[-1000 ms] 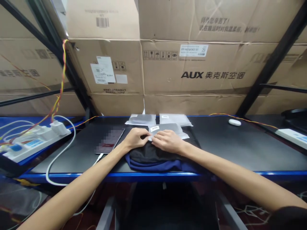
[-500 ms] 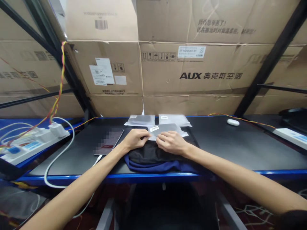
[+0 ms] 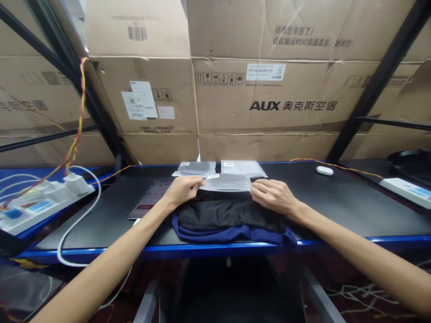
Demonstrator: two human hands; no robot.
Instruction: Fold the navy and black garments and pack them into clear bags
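Observation:
A translucent plastic bag [image 3: 226, 183] with a small white label is stretched between my two hands, above the dark cloth. My left hand [image 3: 184, 188] pinches its left end, fingers closed. At the right end, the closed fingers of my right hand [image 3: 274, 195] grip the other corner. Folded black and blue cloth [image 3: 229, 217] lies below, close to the table's front edge. Just behind the held bag are two more labelled plastic bags, one at the left [image 3: 197, 168] and one at the right [image 3: 243, 168].
On the black table [image 3: 343, 206] a tablet-like device [image 3: 148, 202] lies left of my left hand. A power strip [image 3: 43, 204] with a looping white cable is farther left. A small white case [image 3: 324, 170] and another power strip [image 3: 407, 193] are at the right. Cardboard [image 3: 229, 107] stands behind.
My right hand has moved right, from the bag's near edge to its right end. The bag is now pulled taut between both hands, with more of the black cloth uncovered.

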